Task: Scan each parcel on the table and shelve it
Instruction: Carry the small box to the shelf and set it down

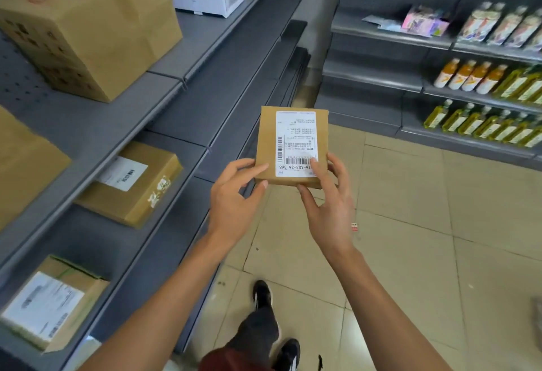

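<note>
Both hands held a small brown parcel point(291, 147) above the floor beside grey shelves point(181, 124): the left hand point(234, 197) pinched its near left corner, the right hand point(328, 203) gripped its near right edge, label up.

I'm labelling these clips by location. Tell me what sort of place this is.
Probably a small shop that also serves as a parcel pickup point. Grey metal shelving holds labelled cardboard parcels, bottled oils and drinks line the other rack, and both hands hold a small labelled parcel.
</note>
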Tool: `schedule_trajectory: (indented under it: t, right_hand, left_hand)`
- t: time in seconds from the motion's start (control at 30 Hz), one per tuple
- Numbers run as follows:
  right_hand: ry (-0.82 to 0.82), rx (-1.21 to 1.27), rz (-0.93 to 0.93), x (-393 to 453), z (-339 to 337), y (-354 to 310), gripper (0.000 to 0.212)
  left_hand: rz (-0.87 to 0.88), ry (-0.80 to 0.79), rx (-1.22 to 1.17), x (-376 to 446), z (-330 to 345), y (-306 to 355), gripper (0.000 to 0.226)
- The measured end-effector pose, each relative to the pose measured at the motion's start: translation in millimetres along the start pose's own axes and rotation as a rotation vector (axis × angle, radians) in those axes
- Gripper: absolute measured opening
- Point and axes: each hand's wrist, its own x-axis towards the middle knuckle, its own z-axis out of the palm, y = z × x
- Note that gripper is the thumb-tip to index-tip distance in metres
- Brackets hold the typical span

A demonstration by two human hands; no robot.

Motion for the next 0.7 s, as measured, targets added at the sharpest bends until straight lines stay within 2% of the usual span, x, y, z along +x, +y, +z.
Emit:
schedule_trajectory:
  t: [0.4, 0.57, 0.7]
  right_hand:
    - [-0.136, -0.049, -0.022, 131, 40, 91, 0.057]
    - [-0.177, -0.037, -0.071, 179, 66, 110, 0.054]
    - [-0.273, 0.047, -0.107, 217, 100, 126, 0.056]
  left_hand:
    - [-0.084, 0.103, -0.047, 129, 84, -49, 0.040]
    - [-0.112, 0.153, -0.026, 171, 92, -59, 0.038]
    - [-0.164, 0.222, 0.068, 200, 88, -78, 0.036]
